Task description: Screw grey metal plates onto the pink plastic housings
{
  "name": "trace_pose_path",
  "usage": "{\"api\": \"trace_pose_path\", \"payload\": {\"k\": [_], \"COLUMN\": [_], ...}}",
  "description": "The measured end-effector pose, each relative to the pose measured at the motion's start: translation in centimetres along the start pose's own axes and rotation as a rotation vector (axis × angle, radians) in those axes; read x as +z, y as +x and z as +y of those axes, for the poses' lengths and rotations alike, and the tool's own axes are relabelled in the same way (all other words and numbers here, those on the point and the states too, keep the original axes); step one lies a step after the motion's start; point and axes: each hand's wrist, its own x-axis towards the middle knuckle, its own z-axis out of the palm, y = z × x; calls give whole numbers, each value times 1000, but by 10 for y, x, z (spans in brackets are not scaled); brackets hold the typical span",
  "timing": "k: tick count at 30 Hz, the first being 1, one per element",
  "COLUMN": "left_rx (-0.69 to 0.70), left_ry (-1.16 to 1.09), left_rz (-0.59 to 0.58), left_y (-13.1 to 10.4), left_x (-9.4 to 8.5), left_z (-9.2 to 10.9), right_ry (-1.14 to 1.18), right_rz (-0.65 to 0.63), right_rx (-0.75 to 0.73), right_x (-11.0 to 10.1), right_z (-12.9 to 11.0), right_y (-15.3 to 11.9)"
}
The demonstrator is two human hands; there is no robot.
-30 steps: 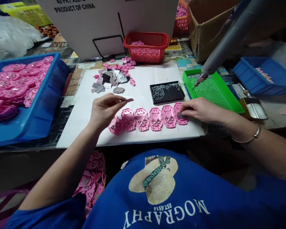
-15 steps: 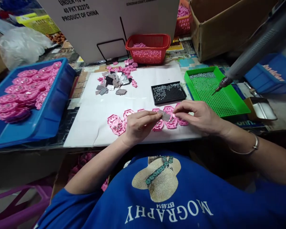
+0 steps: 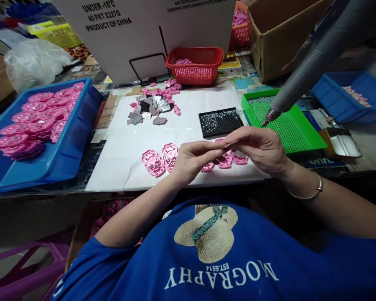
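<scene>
Both bare forearms reach in from the lower corners and meet in the middle, where the left hand (image 3: pixel 192 161), fingers curled, and the right hand (image 3: pixel 260 148), a bangle at its wrist, pinch fingertip to fingertip.

Small grey plate (image 3: pixel 230 144) pinched above pink parts (image 3: pixel 163 158).

Pink plastic pieces (image 3: pixel 158 159), white sheet (image 3: pixel 188 108), red basket (image 3: pixel 194 65), green perforated tray (image 3: pixel 285 125).
</scene>
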Motion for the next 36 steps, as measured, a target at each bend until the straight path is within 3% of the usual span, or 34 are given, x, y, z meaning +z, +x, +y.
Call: {"api": "trace_pose_path", "payload": {"k": [3, 7, 9, 10, 12, 14, 19, 24, 27, 31, 33, 36], "left_rx": [63, 231, 205, 158, 89, 45, -92, -46, -7, 50, 45, -12], "left_ry": [115, 387, 539, 616, 796, 980, 1405, 1460, 1363, 1121, 969, 760], "left_rz": [111, 483, 660, 701, 648, 538, 270, 191, 255, 461, 528, 532], "left_y": [16, 51, 66, 71, 78, 82, 90, 90, 86, 84, 83, 77], "left_x": [-27, -111, -154, -170, -192, -198, -188, -183, -183, -188, -189, -180], "left_z": [9, 24, 29, 30, 28, 23, 14, 11, 9, 10, 12, 15], "right_ry": [-316, -936, -1115, -1167, -1210, -1202, -1152, -1021, -939, -820, -736, -561], "right_rz": [-16, -183, -242, -266, -313, -344, -356, -319, -270, -235, -245, -248], "right_rx": [-59, -368, -423, -434, -455, -462, -417, -377, -392, -395, -332, -150], "right_x": [-1, 1, 4, 6, 10, 13, 15, 16, 17, 27, 37, 62], "right_z": [0, 8, 13, 15, 17, 19, 21, 17, 8, 5, 13, 33], "right_y": [-9, -25, -32, -34, -37, -39, -42, -35, -18, 18, 42, 81]}}
